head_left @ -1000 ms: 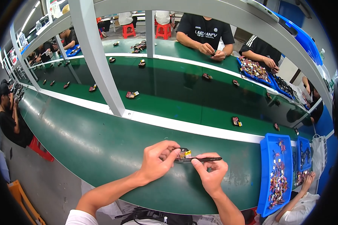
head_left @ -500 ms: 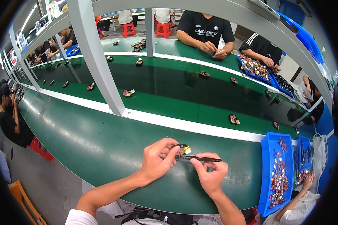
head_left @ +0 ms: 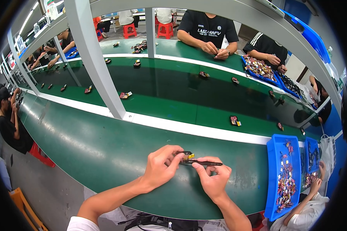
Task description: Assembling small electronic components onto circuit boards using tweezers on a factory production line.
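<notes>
Over the green table, my left hand pinches a small black-framed electronic part with a yellow piece on it. My right hand is closed on black tweezers, held nearly level. The tweezers' tips point left and reach the part beside my left fingertips. Exactly what the tips touch is too small to make out.
A blue tray of small red-and-white parts stands at the right, with a smaller blue tray beyond it. Ahead, a green conveyor carries scattered black parts past a grey post. Co-workers sit across and at both sides.
The part has tilted in my left fingers, and the tweezers have shifted slightly left. Parts on the conveyor have moved left. At the right, a co-worker's hand has moved up.
</notes>
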Available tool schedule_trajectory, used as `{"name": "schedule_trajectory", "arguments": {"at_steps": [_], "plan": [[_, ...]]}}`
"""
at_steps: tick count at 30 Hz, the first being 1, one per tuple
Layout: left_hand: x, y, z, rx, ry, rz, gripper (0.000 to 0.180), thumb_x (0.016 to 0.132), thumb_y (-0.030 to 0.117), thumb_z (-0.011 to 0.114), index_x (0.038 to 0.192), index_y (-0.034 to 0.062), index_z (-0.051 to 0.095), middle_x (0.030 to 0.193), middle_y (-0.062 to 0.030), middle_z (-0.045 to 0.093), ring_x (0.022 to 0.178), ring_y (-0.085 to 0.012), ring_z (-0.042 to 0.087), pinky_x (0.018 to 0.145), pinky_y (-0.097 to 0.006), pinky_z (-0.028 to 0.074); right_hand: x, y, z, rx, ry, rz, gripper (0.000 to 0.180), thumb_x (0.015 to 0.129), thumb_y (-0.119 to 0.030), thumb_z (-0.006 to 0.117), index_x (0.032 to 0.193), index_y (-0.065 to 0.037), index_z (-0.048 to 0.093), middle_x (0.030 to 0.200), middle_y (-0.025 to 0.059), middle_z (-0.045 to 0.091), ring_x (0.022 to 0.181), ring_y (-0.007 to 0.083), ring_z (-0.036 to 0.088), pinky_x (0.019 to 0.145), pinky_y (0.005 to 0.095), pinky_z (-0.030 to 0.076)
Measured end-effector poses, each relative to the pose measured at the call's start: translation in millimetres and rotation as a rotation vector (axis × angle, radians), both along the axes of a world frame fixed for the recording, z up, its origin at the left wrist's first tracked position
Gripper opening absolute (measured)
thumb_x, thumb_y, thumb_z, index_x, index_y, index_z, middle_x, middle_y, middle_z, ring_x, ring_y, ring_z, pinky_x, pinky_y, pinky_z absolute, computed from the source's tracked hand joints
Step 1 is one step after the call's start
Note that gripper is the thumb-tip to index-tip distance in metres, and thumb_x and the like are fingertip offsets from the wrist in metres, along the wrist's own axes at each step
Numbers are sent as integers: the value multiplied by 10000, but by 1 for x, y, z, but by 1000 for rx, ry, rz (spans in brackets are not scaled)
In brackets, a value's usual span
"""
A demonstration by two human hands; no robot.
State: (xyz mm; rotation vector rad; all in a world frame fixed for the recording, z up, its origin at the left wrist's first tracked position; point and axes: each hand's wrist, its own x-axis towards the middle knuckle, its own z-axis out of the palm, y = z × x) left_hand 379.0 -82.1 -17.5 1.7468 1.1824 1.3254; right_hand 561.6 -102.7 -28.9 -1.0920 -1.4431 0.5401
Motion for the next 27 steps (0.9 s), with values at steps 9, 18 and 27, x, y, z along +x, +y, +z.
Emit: {"name": "schedule_trajectory", "arguments": {"at_steps": [9,18,27], "plan": [[-3,-2,4,-80,-86,-54,130,922,-39,672,1045,-77,665,856,-127,715,610,-134,692,500,-236,548,6,2,7,-353,397,172,148,854,20,782,975,49,701,764,28,681,582,12,521,505,178,372],[-3,-3,4,-86,-123,-74,130,929,-40,664,1052,-84,663,858,-129,718,603,-134,690,490,-233,546,6,3,15,-502,552,225,140,878,24,743,993,50,668,849,107,713,666,81,585,573,209,422],[-6,-2,3,-84,-111,-78,134,936,-39,656,1059,-92,660,853,-131,717,605,-141,693,491,-236,548,4,3,14,-505,546,251,140,877,24,742,990,54,666,857,122,720,672,93,602,590,218,435]]}}
